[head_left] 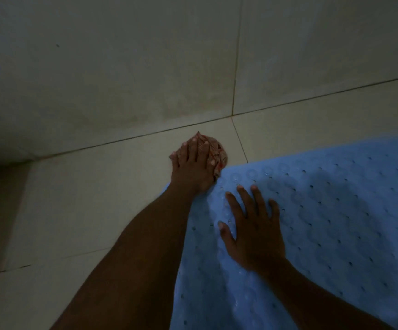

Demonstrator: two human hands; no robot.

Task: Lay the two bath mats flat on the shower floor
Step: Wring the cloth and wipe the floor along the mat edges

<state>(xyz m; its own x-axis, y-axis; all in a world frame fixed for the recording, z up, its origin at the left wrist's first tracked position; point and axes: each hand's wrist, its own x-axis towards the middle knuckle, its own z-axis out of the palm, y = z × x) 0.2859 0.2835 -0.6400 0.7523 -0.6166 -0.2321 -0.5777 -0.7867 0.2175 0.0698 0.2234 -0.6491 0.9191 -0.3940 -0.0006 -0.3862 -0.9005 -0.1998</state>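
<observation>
Right hand [255, 232], fingers splayed flat on blue bath mat [336, 222]; left hand [193, 165] over crumpled patterned cloth [220, 153], print unreadable.

The bath mat [324, 222] is light blue, dotted all over with regular rows of small dark holes and faint raised circles near its upper edge. The crumpled cloth [217, 151] at the mat's corner is pale pinkish-tan with a red printed pattern; the print is too dim to make out. The floor tiles [86, 198] are plain off-white with thin dark grout lines, and the wall tiles [121, 67] are a similar dull cream.
</observation>
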